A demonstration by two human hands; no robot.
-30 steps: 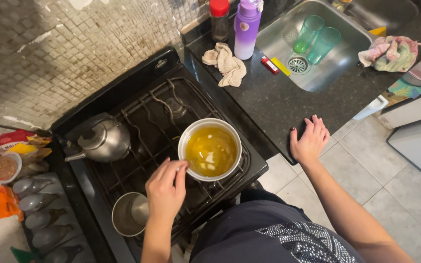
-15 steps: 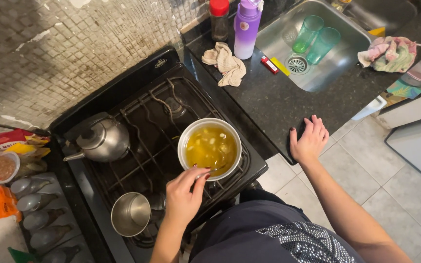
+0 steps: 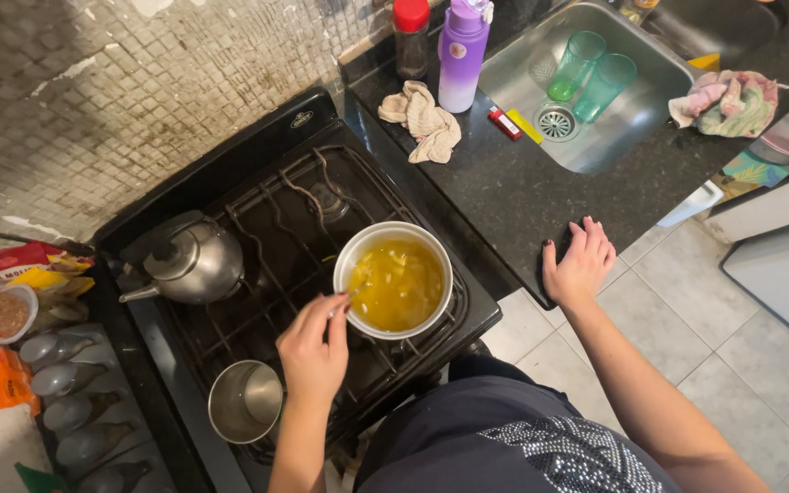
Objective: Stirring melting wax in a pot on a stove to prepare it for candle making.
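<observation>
Landmark: the round white pot of yellow broth (image 3: 395, 280), on the front right burner of the black gas stove (image 3: 257, 173).

Far left of the pot: coloured food packets (image 3: 34, 265) and a row of grey bottles (image 3: 66, 379) beside the stove. Left of the pot, on the rear burner: a steel kettle (image 3: 189, 260), well apart from it. Below left of the pot, at the stove's front edge: an empty steel cup (image 3: 244, 400).

Left hand (image 3: 314, 351) sits at the pot's near-left rim, fingers pinched together on a thin metal utensil (image 3: 351, 294) whose tip is dipped in the broth. Stirring, by the look. To do it well: keep the strokes slow and inside the rim, keep the tip low so the pale chunks turn without splashing, and keep the wrist off the hot metal.

Right of the pot: right hand (image 3: 581, 263) lies flat and spread on the edge of the dark stone counter (image 3: 522, 192), gripping nothing.

Above right of the pot: a beige crumpled cloth (image 3: 424, 119), a red-capped jar (image 3: 410, 36), a purple bottle (image 3: 463, 55). Further right: a steel sink (image 3: 595, 146) holding two green tumblers (image 3: 593, 73), then a pink-green rag (image 3: 728, 100).

In the way: the cup is close under the left forearm and could get knocked; nothing else crowds the pot.
</observation>
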